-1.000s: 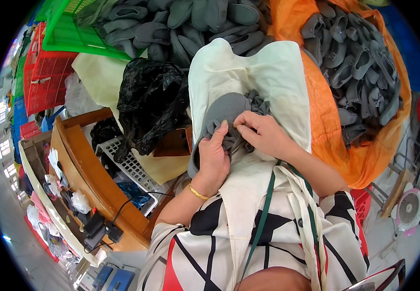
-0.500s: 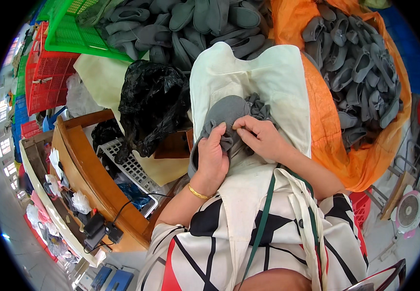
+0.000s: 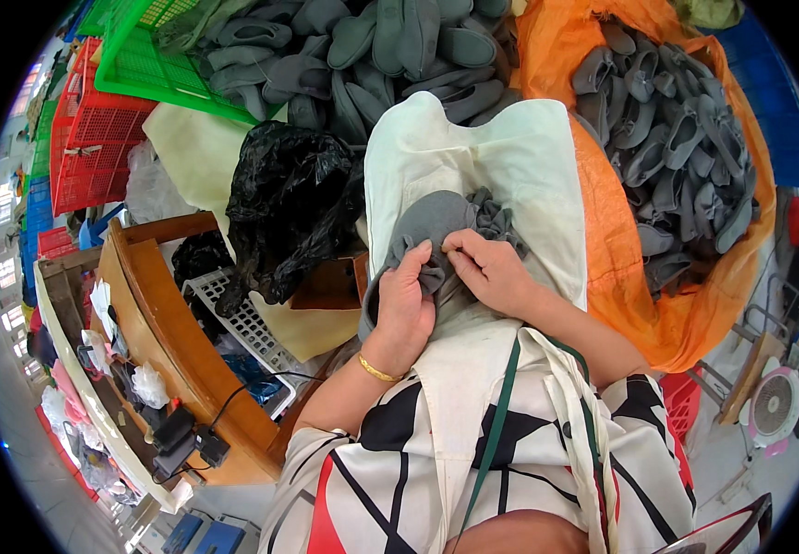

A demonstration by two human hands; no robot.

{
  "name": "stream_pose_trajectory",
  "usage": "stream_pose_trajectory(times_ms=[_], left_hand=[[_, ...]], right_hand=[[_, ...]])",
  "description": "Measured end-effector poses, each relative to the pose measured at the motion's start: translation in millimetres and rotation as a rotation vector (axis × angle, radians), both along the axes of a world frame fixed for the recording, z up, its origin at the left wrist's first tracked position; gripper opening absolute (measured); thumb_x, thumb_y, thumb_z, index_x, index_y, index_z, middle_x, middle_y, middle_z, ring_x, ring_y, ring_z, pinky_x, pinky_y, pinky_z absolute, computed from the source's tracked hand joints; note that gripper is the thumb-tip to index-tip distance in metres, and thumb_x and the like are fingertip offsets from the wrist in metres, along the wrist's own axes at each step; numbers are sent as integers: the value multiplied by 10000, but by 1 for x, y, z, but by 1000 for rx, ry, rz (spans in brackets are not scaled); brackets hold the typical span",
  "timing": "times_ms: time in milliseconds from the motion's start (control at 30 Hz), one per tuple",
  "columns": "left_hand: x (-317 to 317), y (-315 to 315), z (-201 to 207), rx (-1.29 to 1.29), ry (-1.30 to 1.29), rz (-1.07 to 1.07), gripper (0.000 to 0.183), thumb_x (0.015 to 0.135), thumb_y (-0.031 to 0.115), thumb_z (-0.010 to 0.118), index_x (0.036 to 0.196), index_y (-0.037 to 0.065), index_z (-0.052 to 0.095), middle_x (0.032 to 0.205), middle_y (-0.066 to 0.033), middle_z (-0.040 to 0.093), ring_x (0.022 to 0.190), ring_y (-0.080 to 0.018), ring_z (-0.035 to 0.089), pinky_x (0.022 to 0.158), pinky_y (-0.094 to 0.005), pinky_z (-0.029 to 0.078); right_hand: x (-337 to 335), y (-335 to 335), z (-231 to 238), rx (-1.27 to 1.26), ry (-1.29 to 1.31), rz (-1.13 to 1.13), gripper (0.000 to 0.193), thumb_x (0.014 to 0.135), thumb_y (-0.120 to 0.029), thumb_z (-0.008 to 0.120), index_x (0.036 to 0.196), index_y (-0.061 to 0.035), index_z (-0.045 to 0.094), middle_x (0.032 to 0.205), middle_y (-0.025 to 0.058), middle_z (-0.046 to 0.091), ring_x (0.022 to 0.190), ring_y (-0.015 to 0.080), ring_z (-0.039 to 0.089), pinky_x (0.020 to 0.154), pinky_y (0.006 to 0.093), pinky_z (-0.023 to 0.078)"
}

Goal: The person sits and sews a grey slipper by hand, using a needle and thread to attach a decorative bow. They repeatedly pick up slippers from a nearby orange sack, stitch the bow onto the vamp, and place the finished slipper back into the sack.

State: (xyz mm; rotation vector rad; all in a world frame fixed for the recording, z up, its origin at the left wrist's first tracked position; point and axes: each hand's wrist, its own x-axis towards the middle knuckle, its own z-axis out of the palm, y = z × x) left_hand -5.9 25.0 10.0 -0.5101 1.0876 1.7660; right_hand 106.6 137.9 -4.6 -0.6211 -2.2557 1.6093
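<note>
Over the white cloth apron (image 3: 538, 157), left hand (image 3: 406, 300) grips a soft grey fabric shoe (image 3: 432, 217); right hand (image 3: 495, 270) pinches closed beside it.

Worn are a cream apron (image 3: 453, 392), 1 gold bangle (image 3: 378, 368) and a black-and-red-patterned white top (image 3: 360, 485).

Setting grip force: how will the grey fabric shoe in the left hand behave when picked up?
Probably floppy: the grey fabric shoe bunches into soft folds near the thumb of the left hand. Likely not slippery, as its surface looks matte and cloth-like.
</note>
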Motion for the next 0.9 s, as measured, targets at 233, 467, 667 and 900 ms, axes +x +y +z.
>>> stream_pose_trajectory(times_ms=[233,467,667,900], left_hand=[[4,1,6,3,32,-149,241,948,128,609,1147,-5,644,1142,-90,670,1055,-192,631,947,-331,493],[4,3,-15,114,54,-262,273,981,184,551,1151,-19,619,1132,-103,659,1050,-191,622,939,-332,487],[1,-12,-64,146,233,-412,286,1007,231,507,1109,-5,633,1070,-85,667,1023,-205,637,907,-344,497],[-30,-34,-113,-49,541,-658,482,883,313,742,1282,70,630,1083,-118,725,979,-219,680,855,-327,544]], right_hand=[[10,-1,-2,219,30,-39,158,923,-125,584,1078,-103,607,876,138,644,722,326,665,658,400,541],[0,-3,-8,-43,-29,-86,145,966,-206,523,1043,-83,513,841,171,615,749,394,619,656,450,504],[6,5,22,-442,-88,-130,159,928,-118,496,1062,-44,455,772,160,609,663,293,603,639,418,494],[9,5,37,230,-153,-76,141,923,-240,562,985,-113,569,888,114,619,817,353,627,709,442,495]])
